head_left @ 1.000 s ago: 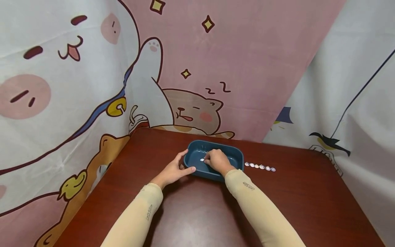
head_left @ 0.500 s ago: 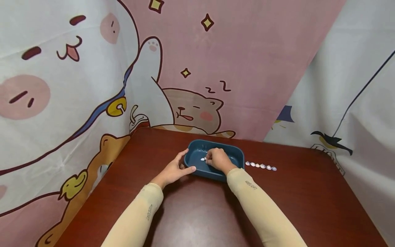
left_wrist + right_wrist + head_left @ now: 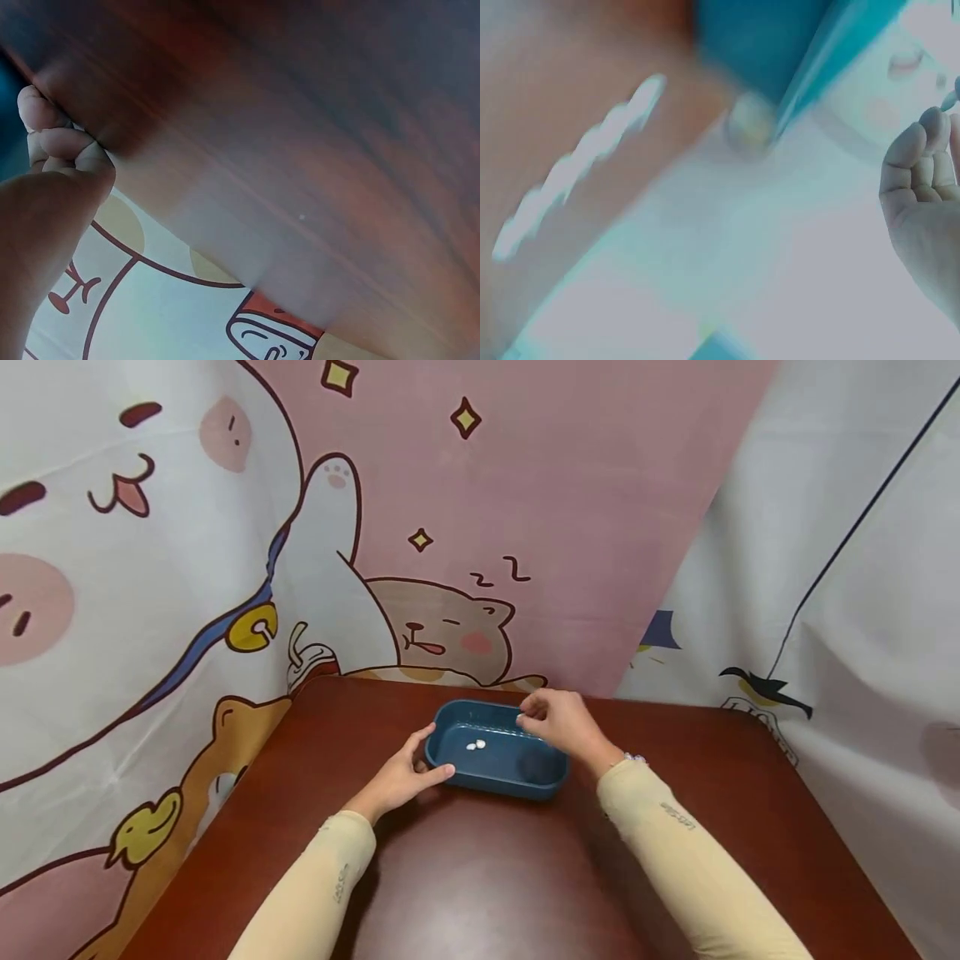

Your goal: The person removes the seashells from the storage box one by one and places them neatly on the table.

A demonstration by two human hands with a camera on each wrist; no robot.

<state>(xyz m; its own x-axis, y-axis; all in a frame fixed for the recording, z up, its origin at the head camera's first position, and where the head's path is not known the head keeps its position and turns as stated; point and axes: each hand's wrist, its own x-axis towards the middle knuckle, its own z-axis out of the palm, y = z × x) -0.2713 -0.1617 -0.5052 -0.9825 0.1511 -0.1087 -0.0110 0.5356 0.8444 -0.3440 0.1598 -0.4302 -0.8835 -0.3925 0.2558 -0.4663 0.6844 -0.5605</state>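
A blue rectangular plastic bin (image 3: pixel 498 783) sits on the table, with two small white seashells (image 3: pixel 481 744) on its floor. My left hand (image 3: pixel 401 777) grips the bin's left end, thumb at the front wall and fingers at the side. Over the bin's back right part, my right hand (image 3: pixel 566 722) pinches a small pale seashell (image 3: pixel 519 718), mostly covered by the fingertips. In the right wrist view the right hand (image 3: pixel 926 180) shows at the right edge with its fingers bent. A row of several seashells (image 3: pixel 577 165) lies to the bin's right, mostly hidden behind the right wrist in the head view.
The dark red-brown wooden table (image 3: pixel 480 877) carries everything. A cartoon-printed cloth (image 3: pixel 570 527) hangs close behind its back edge and along both sides.
My right hand has lifted from the bin's floor up and to the right, with a shell at its fingertips. Two shells stay in the bin. The head view has turned slightly right.
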